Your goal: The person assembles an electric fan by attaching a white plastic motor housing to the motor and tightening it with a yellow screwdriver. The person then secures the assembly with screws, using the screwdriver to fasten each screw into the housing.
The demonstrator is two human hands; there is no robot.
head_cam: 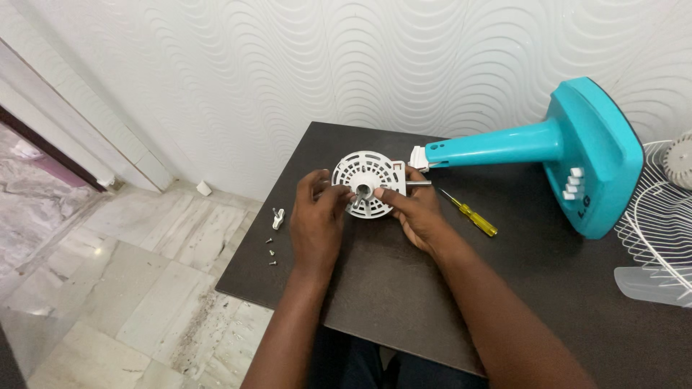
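Because both hands pinch the same part from either side, a slip of one would tip it. The left hand [317, 216] curls narrow, fingertips on the near-left rim of the round white slotted plastic motor cover [367, 182]; the right hand [418, 216] closes on its right edge, thumb pressed near the central hub. The cover is held just above the dark brown matt worktop [404, 288], about mid-width, close to its far edge. A short grey metal shaft [418, 184] juts rightwards from behind the cover; whether it is fixed to it I cannot tell.

The likeliest loss, I judge, is the small silver screws [271, 248], which lie loose with a small white bracket [278, 216] near the worktop's left edge: a nudge from the left forearm could send them onto the pale marble floor [108, 288]. The thin plastic ribs of the cover look brittle and could crack under a hard squeeze.

Further off, a slim screwdriver with a translucent yellow handle [472, 215] lies beside the right wrist and could roll. Beyond it lies a glossy teal plastic fan stand [577, 144], on its side, with white push buttons. At the far right are a white wire fan guard [659, 223] and a pale blade.
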